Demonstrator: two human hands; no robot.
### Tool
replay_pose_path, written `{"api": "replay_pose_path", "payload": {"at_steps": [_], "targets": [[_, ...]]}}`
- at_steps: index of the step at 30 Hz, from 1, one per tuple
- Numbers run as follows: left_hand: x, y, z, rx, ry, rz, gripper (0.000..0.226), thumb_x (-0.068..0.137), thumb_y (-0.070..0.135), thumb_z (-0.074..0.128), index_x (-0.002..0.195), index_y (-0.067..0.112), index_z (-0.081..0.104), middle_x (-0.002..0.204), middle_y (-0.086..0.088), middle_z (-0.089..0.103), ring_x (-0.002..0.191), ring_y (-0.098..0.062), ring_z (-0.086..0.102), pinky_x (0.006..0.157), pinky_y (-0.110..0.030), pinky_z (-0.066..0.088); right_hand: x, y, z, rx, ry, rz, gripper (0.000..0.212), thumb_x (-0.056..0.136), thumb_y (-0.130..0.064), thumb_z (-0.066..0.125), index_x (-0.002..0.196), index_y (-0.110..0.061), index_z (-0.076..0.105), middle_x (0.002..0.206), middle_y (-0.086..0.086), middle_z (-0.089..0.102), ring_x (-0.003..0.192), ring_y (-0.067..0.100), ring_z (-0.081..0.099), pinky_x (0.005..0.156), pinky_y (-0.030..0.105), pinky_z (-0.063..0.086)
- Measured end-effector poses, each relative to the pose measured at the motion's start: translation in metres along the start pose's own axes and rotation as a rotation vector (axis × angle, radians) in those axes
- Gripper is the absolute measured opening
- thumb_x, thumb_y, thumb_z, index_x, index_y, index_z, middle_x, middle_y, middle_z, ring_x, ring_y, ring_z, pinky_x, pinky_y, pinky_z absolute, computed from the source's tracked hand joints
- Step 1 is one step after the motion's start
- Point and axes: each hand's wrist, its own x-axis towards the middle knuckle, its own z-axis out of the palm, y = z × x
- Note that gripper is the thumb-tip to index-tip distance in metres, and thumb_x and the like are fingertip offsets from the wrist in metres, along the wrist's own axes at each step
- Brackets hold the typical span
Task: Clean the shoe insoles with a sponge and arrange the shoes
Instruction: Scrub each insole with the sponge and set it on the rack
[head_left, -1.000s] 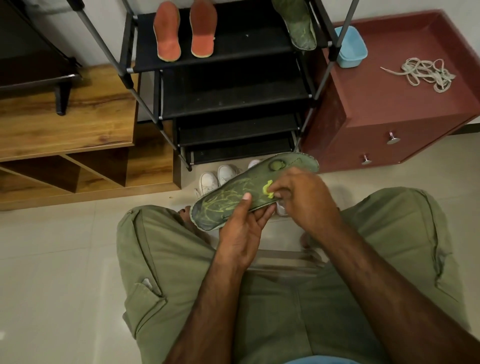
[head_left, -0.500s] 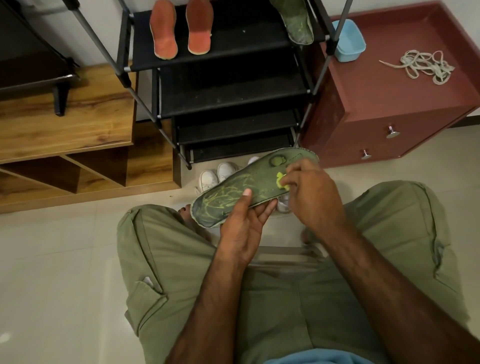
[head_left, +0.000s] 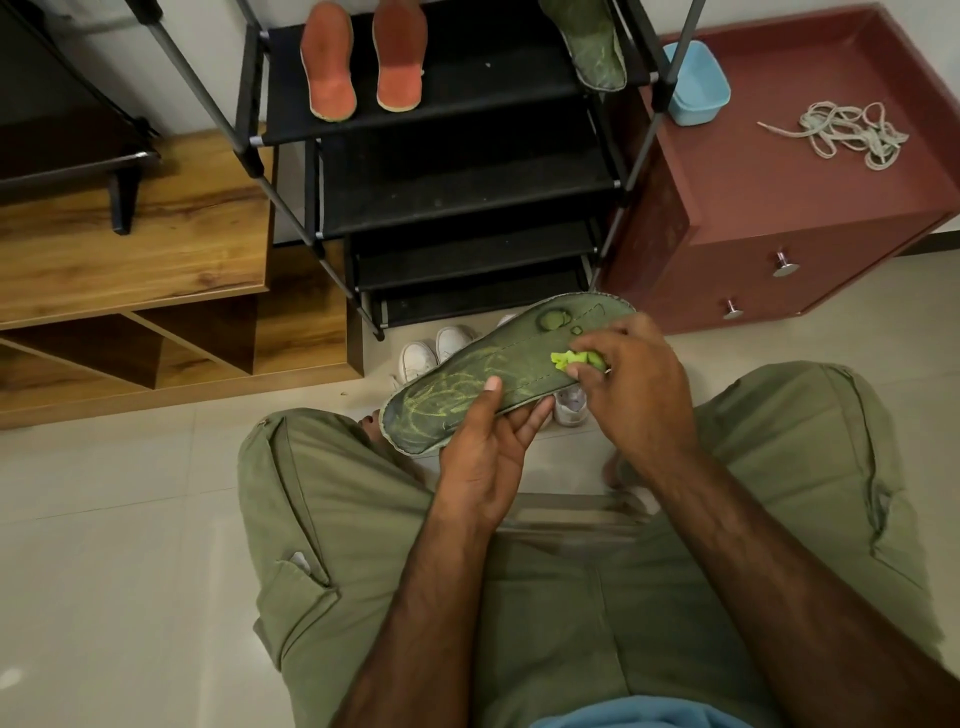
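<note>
A dark green insole (head_left: 483, 374) with yellow-green scuff marks is held flat above my knees. My left hand (head_left: 488, 452) grips it from below at the middle, thumb on top. My right hand (head_left: 634, 384) pinches a small bright green sponge (head_left: 571, 359) against the insole near its far right end. Two orange insoles (head_left: 363, 60) lie on the top shelf of the black shoe rack (head_left: 441, 171), and another green insole (head_left: 595, 44) rests at that shelf's right end. White shoes (head_left: 434, 353) stand on the floor under the held insole, partly hidden.
A maroon cabinet (head_left: 779, 208) at the right carries a light blue tub (head_left: 693, 83) and a tangle of pale laces (head_left: 847, 132). A wooden shelf unit (head_left: 130, 270) stands at the left. Beige tiled floor (head_left: 104, 545) surrounds my legs.
My right hand with the sponge has slid along the insole toward its right end. The left hand keeps the same hold.
</note>
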Motion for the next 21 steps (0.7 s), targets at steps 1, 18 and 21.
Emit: {"api": "replay_pose_path", "payload": {"at_steps": [1, 18, 21], "targets": [[0.000, -0.001, 0.000, 0.005, -0.001, 0.000, 0.047, 0.107, 0.018, 0.047, 0.150, 0.001, 0.041, 0.142, -0.022, 0.059, 0.130, -0.039, 0.058, 0.108, -0.047, 0.050, 0.001, 0.001, 0.000, 0.010, -0.005, 0.010, 0.025, 0.091, -0.021, 0.077, 0.116, -0.022, 0.076, 0.114, -0.003, 0.063, 0.102, 0.016, 0.061, 0.082, 0.025, 0.042], [0.002, -0.007, -0.003, 0.055, -0.022, -0.015, 0.046, 0.109, 0.021, 0.044, 0.150, 0.001, 0.041, 0.147, -0.024, 0.053, 0.137, -0.038, 0.053, 0.114, -0.048, 0.044, -0.012, -0.023, 0.007, -0.041, -0.158, -0.207, 0.031, 0.083, -0.001, 0.077, 0.112, -0.014, 0.079, 0.112, -0.001, 0.065, 0.104, 0.016, 0.061, 0.089, 0.034, 0.055], [0.002, -0.005, -0.004, 0.035, -0.023, -0.010, 0.048, 0.108, 0.021, 0.047, 0.151, 0.002, 0.040, 0.148, -0.024, 0.052, 0.137, -0.039, 0.052, 0.114, -0.050, 0.044, -0.006, -0.019, 0.007, -0.028, -0.155, -0.211, 0.030, 0.084, 0.000, 0.075, 0.110, -0.015, 0.080, 0.114, 0.000, 0.066, 0.105, 0.017, 0.062, 0.091, 0.033, 0.054]]}}
